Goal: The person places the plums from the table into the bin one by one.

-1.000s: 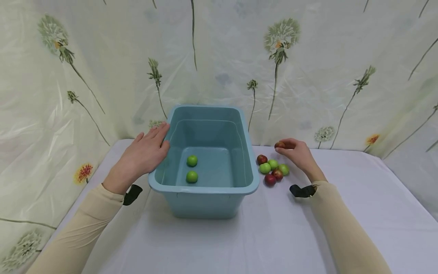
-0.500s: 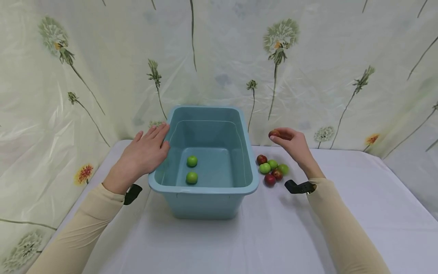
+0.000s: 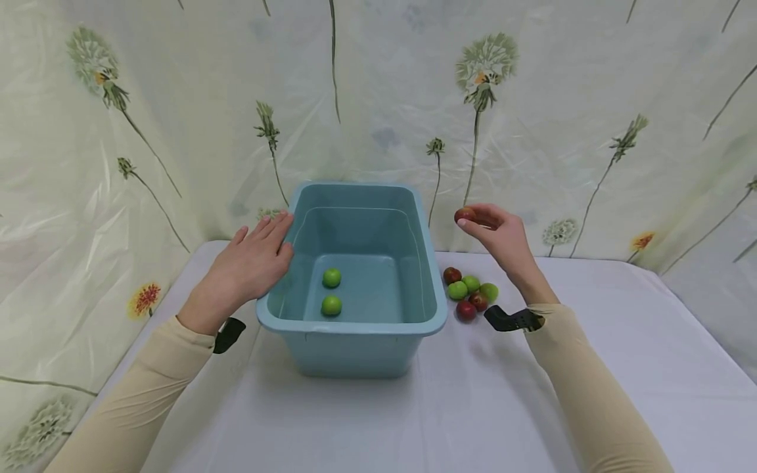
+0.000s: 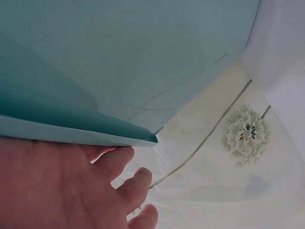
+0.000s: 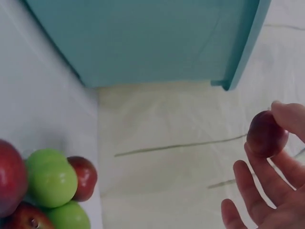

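Observation:
In the head view my right hand (image 3: 504, 242) pinches a dark red plum (image 3: 464, 215) between thumb and fingertips, raised above the table to the right of the blue plastic tub (image 3: 355, 328). The right wrist view shows the same plum (image 5: 264, 136) at the fingertips, with the other fingers spread loosely. My left hand (image 3: 244, 268) rests on the tub's left rim, fingers straight. From the left wrist, the palm (image 4: 43, 186) lies against the underside of that rim. Inside the tub, two green plums (image 3: 332, 277) sit on the left of its floor.
Right of the tub lies a cluster of several plums, among them a red plum (image 3: 466, 311) and a green plum (image 3: 489, 292). A white cloth (image 3: 378, 427) covers the table. Behind it hangs a flower-printed curtain (image 3: 378, 85).
My right hand has lifted the red plum from behind the cluster and moved it up and left, closer to the tub. The left hand stays at the rim.

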### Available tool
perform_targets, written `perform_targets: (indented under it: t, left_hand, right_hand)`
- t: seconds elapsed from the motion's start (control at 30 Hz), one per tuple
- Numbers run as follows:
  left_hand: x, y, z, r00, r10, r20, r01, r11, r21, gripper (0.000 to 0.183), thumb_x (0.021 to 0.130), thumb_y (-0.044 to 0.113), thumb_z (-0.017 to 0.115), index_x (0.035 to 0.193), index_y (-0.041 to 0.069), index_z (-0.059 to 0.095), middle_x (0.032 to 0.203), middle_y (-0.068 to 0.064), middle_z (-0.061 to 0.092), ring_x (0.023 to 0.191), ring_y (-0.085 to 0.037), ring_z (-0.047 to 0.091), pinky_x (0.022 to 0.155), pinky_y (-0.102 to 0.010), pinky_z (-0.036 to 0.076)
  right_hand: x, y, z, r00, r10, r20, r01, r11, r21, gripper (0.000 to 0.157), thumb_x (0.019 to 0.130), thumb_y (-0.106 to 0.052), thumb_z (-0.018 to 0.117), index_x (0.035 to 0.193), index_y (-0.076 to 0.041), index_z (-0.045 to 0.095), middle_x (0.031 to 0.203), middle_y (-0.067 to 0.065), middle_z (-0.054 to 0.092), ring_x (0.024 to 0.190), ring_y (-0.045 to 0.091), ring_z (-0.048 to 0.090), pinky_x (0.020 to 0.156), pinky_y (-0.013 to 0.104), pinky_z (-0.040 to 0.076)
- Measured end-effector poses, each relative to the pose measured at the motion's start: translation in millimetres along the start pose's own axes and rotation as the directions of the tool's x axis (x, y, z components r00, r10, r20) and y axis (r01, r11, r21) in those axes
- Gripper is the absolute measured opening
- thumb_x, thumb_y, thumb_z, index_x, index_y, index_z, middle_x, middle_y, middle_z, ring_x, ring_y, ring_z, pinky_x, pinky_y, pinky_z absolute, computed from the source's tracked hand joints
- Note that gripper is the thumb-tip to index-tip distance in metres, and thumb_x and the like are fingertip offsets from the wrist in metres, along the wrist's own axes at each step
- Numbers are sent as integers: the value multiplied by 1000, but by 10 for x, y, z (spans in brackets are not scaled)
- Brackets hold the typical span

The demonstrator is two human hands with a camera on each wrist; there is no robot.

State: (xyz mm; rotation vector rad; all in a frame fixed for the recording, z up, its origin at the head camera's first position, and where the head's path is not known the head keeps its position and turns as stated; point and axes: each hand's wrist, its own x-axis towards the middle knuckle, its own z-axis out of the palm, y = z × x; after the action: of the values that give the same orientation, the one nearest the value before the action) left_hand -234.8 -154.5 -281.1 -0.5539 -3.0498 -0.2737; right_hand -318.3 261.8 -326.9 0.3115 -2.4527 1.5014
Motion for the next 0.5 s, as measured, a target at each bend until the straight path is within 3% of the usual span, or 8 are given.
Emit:
perform_targets:
  t: [0.23,0.5]
  left_hand:
    - [2,-13,10,1000,-3,-3,3,1000,-14,55,106,21,24,156,1,17,162,-16,13,148,-38,11,114,-60,10]
    - [-12,-15,20,1000,13,-17,-14,1000,-7,54,106,20,25,156,0,18,162,-17,15,148,-38,11,114,-61,12]
  right_hand:
    - [-12,-218,64,997,-71,4,70,997,33,49,92,-39,70,133,-14,61,123,6,64,115,19,58,98,45,46]
    - [-10,-466,146,990,-144,3,143,987,68,46,92,-32,71,132,-13,62,122,5,65,114,23,61,95,40,50]
